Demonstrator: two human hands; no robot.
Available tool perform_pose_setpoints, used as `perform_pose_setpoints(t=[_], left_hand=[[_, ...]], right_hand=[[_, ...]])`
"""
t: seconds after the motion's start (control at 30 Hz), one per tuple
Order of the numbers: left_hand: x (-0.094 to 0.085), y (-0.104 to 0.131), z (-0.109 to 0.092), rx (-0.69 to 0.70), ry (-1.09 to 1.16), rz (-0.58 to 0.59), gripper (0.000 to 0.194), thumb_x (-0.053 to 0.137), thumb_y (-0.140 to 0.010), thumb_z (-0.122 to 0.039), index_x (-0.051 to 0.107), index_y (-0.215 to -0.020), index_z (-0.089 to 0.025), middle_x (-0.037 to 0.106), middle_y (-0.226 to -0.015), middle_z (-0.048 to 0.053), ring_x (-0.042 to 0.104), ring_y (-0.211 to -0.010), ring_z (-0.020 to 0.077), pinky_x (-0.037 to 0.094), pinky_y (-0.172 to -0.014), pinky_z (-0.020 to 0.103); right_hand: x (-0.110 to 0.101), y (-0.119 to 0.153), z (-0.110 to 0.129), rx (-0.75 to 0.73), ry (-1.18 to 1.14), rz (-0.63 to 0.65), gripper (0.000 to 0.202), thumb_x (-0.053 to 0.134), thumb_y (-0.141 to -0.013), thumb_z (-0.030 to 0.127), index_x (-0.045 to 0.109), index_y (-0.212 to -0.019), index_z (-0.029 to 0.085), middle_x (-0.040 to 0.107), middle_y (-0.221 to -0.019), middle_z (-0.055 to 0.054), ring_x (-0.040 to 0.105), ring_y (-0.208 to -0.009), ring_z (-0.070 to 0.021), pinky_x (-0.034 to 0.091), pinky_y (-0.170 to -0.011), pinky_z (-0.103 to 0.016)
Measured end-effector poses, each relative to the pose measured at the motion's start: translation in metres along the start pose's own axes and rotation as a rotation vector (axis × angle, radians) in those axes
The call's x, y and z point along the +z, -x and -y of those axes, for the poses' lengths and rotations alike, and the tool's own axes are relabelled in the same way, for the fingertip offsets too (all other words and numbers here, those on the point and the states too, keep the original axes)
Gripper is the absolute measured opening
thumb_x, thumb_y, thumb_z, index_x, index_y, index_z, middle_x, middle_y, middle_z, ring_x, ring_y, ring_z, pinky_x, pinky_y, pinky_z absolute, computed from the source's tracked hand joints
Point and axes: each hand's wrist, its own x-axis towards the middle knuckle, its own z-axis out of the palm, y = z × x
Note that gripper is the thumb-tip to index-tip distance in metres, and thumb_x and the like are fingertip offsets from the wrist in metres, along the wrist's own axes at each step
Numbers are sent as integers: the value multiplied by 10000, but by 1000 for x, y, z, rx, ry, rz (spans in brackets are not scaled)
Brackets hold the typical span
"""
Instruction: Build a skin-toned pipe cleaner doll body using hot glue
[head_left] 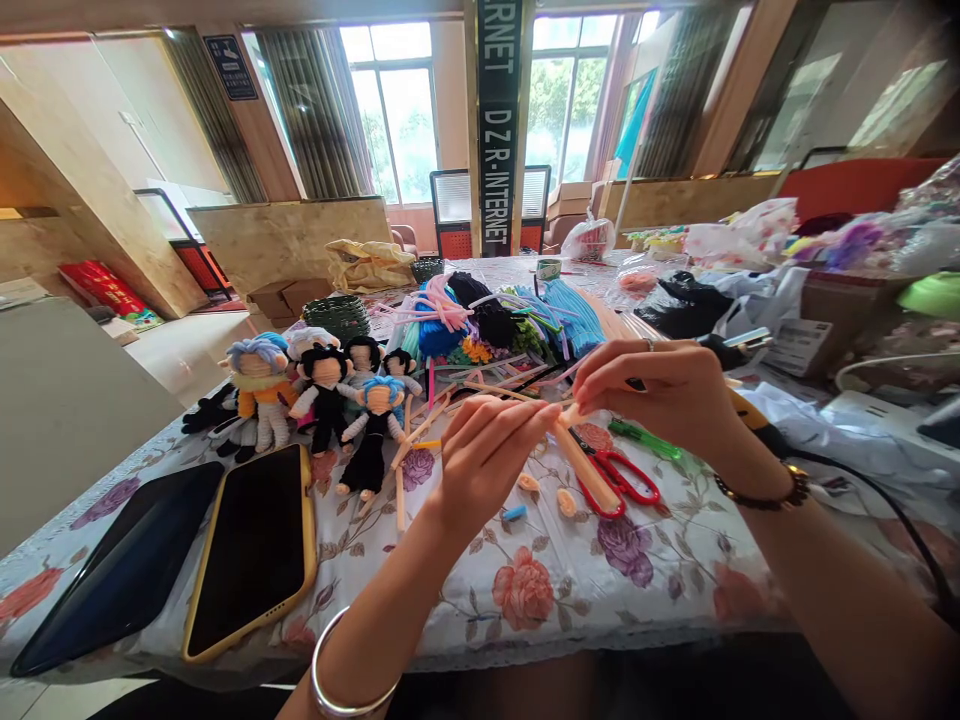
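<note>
A peach-coloured pipe cleaner slants down from between my fingertips toward the table. My left hand pinches its upper end with the fingers pressed together. From the other side my right hand closes thumb and fingertips on the same end. Just below lie red-handled scissors, their blades partly hidden by the pipe cleaner. Two small peach coils, one of them a rolled coil, rest on the cloth beside a short blue piece. A green-handled tool lies under my right hand.
Small pipe-cleaner dolls stand at the left, behind a yellow-cased phone and a dark tablet-like slab. Bundles of coloured pipe cleaners fill the back. Right are a cardboard box, plastic bags and a black cable.
</note>
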Motion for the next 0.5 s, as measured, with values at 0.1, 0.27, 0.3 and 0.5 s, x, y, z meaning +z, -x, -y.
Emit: perform_pose_setpoints(t=[0.1,0.27,0.3,0.5], left_hand=[[1,0,-1,-13,-1,7,254,643,-749,-92,646,-985,-186,720,-916,25,634,-802,112,478,-716,247],[1,0,-4,-37,1,20,245,638,-754,-86,642,-976,-191,721,-914,18,621,-738,96,457,-664,241],[1,-1,-4,-41,6,13,245,639,-753,-84,644,-973,-193,722,-912,16,619,-729,93,454,-655,240],[2,-4,-8,-59,37,-26,213,660,-735,-91,662,-920,-197,726,-844,4,607,-667,84,451,-617,234]], right_hand=[[0,0,0,54,-4,29,84,658,-759,192,691,-687,221,666,-728,3,622,-681,-109,515,-619,-228],[0,0,-4,257,-154,62,70,690,-722,249,683,-669,204,654,-768,-3,606,-687,-107,502,-576,-211],[-1,0,-6,309,-202,80,70,700,-709,260,682,-674,202,653,-770,-3,604,-693,-109,498,-574,-212],[-6,1,-15,568,-383,239,135,747,-640,308,687,-671,191,645,-709,-8,570,-630,-106,471,-537,-219]])
